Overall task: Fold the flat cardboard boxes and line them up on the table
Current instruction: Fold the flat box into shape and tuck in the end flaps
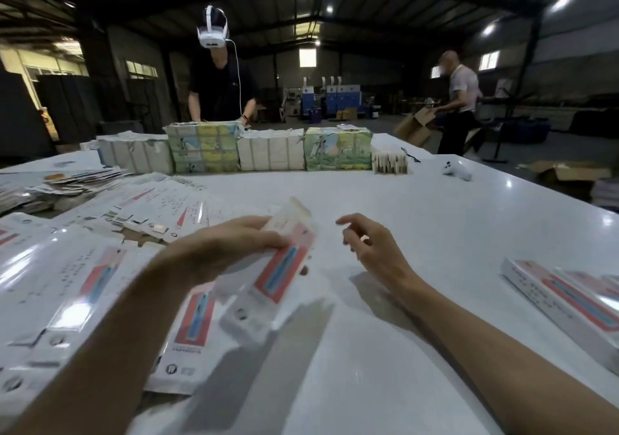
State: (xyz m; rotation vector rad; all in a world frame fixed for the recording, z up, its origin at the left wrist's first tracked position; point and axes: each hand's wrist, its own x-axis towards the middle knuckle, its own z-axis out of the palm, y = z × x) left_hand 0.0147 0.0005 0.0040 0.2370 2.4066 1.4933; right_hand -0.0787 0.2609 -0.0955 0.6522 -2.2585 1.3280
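L hand (231,247) grips one flat box (284,267) around mid-length, fingers (258,225) clenched over its far edge, holding it up off the counter (418,207) at centre-front. Box is white w/ a red-blue panel, long axis pointing away from the wearer, far end higher. It's blurred, so can't tell if it's partly opened. R hand (371,247) is just beside it on the right, not touching. Its fingers (350,222) are released, loosely bent, grasping nothing, above the counter

The flat stock (77,287) is a big fanned spread of same-print blanks over the counter's left side, overlapping and glossy. Some of it lies under the L forearm, and more is fanned further back. The folded boxes (562,297) lie side by side at the right edge, long sides touching, well apart from both hands. Count unclear, cut off by the frame

A row of wrapped bundles (271,153) runs along the far edge, colour-print and plain white alternating. A small card stack (390,161) sits at the row's right end, w/ a white device (459,170) further right, type unclear

A person w/ white headset (221,83) stands behind the row, hands down at the bundles. A 2nd person (462,99) is off to the right by a brown carton (415,126)
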